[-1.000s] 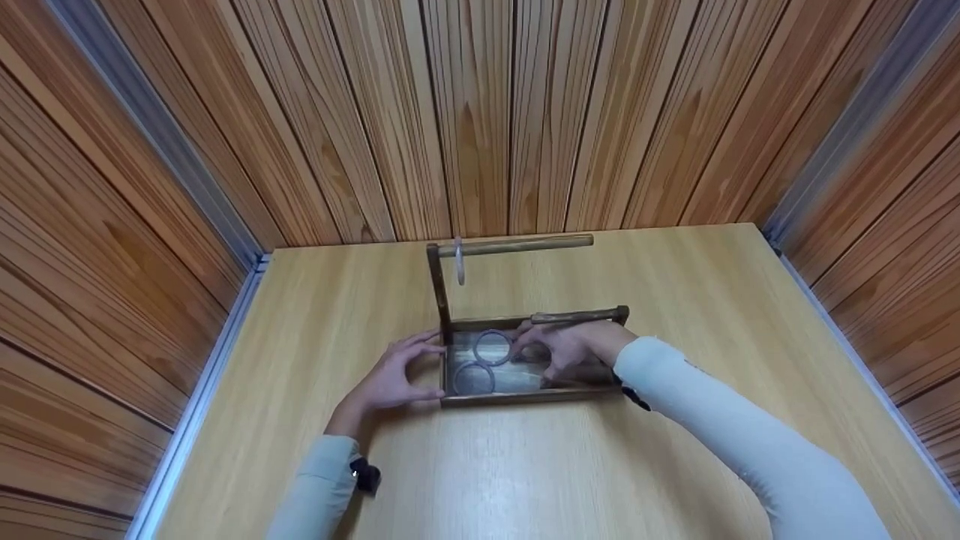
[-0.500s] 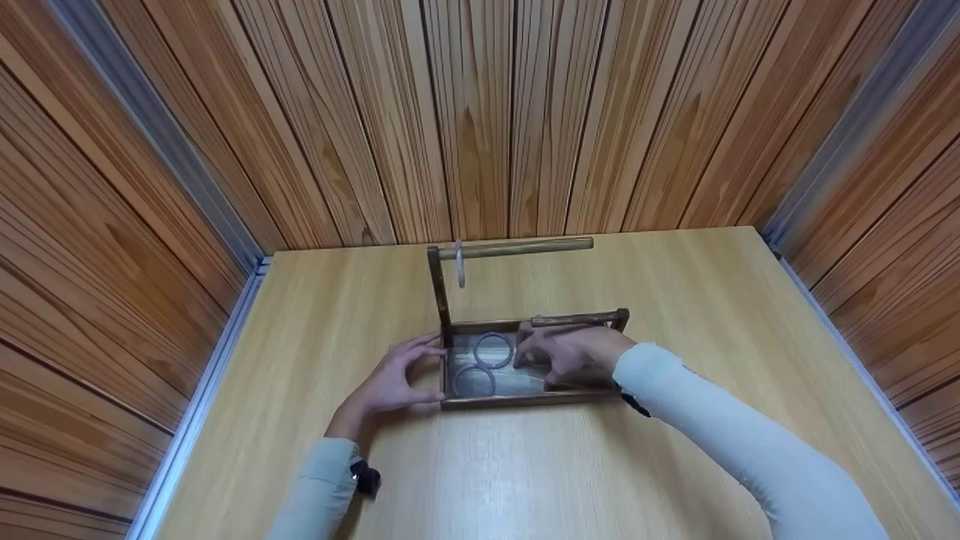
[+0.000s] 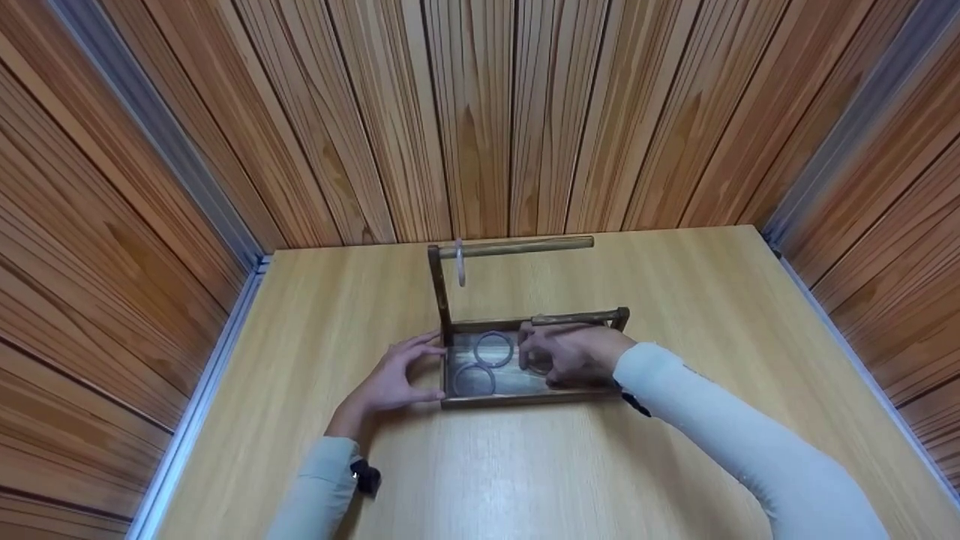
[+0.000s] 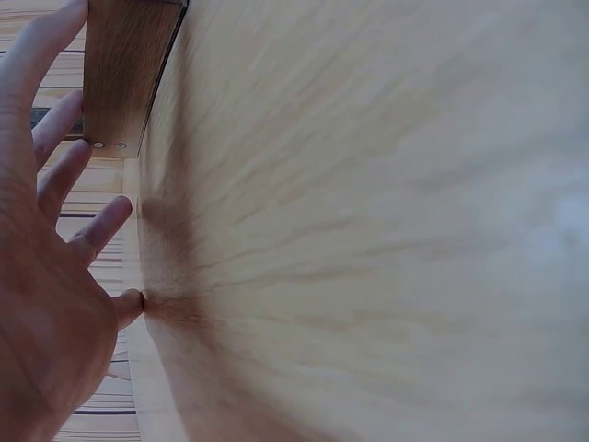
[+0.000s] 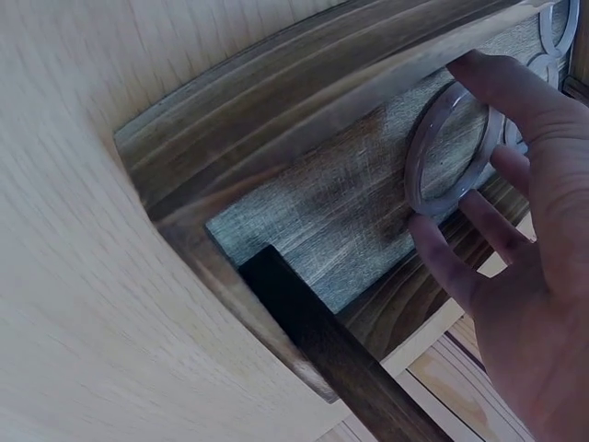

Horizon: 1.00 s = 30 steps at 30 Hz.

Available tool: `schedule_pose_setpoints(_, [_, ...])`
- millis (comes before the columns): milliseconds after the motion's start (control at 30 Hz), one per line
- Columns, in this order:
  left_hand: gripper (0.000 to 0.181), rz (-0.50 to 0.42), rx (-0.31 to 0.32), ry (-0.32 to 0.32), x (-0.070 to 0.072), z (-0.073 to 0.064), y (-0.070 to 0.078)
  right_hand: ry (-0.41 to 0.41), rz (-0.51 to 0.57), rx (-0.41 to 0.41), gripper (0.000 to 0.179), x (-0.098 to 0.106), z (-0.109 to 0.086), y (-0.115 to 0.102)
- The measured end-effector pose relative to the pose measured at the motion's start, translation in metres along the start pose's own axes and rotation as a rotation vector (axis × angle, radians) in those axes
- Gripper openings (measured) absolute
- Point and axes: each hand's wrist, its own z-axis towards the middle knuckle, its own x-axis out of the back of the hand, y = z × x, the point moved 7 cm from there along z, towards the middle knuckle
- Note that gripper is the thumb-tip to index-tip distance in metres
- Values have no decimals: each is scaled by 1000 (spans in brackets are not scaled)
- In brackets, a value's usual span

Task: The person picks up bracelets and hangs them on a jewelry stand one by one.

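Note:
A dark wooden tray stand (image 3: 517, 400) has a post at its left and a long bar (image 3: 525, 246) above; one pale bangle (image 3: 460, 264) hangs on that bar. Two translucent bangles (image 3: 493, 349) lie at the tray's left. My right hand (image 3: 574, 351) reaches inside the tray. In the right wrist view, its thumb and curled fingers (image 5: 442, 258) pinch the rim of another clear bangle (image 5: 421, 161), largely hidden in the head view. With fingers spread and fairly straight, my left hand (image 3: 397, 375) rests against the tray's left end (image 4: 129, 74).
A shorter bar (image 3: 574, 318) crosses above the tray's right side, over the right hand. The light wooden table (image 3: 480, 472) ends at the plank wall (image 3: 480, 120) behind. Metal rails (image 3: 202, 405) run along the table's sides.
The right hand's fingers have drawn slightly to the right and closed in around a bangle within the tray. The left hand and the hanging bangle stay in place.

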Motion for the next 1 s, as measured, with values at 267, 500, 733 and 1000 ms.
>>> schedule_pose_setpoints(267, [73,8,-1,-2,-1,1,-2,-17,111,-42,37,0,-7,2])
schedule_pose_setpoints(500, [74,3,-13,0,0,2,0,-32,105,10,29,0,-3,-1])
schedule_pose_setpoints(733, [73,-11,-7,1,-2,1,-2,-21,12,60,26,-1,2,-2])
schedule_pose_setpoints(1000, [74,-14,5,-1,-3,1,-5,-7,3,80,32,0,4,-5])
